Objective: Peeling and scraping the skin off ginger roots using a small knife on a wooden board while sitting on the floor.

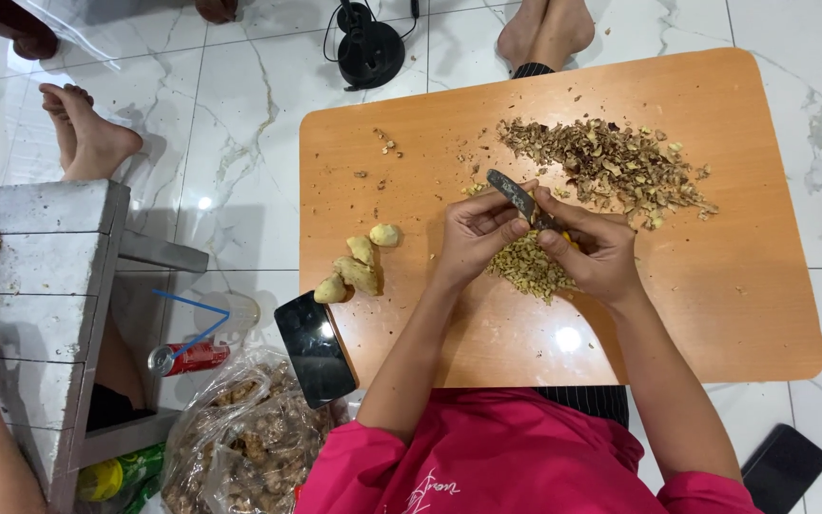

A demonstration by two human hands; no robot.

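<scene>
Orange board (715,314): four peeled pieces (359,271), one knife (518,197).

Orange-brown table (715,314); pale yellow peeled ginger (359,271); pink sleeves (487,457).

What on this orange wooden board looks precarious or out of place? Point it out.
The black smartphone lies askew, overhanging the orange wooden board's near-left corner, partly unsupported. A few brown peel scraps lie scattered apart from the main peel heap. Nothing else stands out.
</scene>
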